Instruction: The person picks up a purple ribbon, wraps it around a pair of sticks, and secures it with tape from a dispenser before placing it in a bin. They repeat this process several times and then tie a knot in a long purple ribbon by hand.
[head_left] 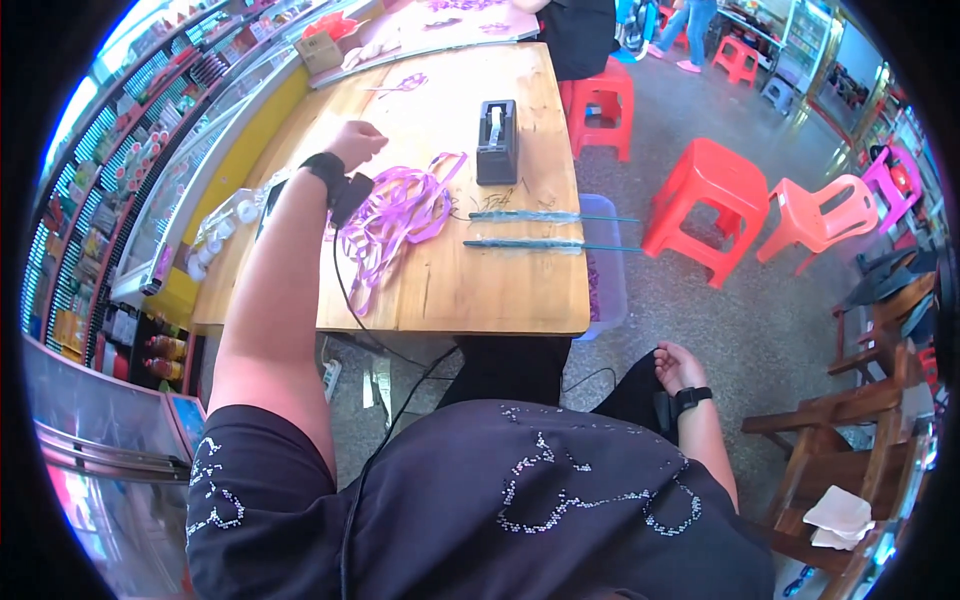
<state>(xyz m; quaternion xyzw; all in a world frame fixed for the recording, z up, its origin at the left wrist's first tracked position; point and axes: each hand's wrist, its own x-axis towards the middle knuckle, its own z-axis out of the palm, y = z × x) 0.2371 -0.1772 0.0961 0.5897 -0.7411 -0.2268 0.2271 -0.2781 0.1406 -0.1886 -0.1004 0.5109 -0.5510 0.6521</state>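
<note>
My left hand [360, 144] is over the far left part of the wooden table [440, 300], its fingers bent and close together. Whatever it may hold is too small to make out. Just below that hand, a tangled heap of purple ribbon [410, 205] spreads across the tabletop. A small purple ribbon piece [405, 84] lies farther back. My right hand [680, 366] hangs low beside my leg, off the table, with curled fingers and nothing visible in them. Both wrists wear black bands, and a dark cable runs from the left one.
A black tape dispenser [497, 150] stands right of the ribbon. Two thin teal rods [525, 217] taped to the table stick out past its right edge, above a translucent bin [606, 290]. Red stools [705, 200] stand to the right. Clear tape rolls [215, 240] lie left.
</note>
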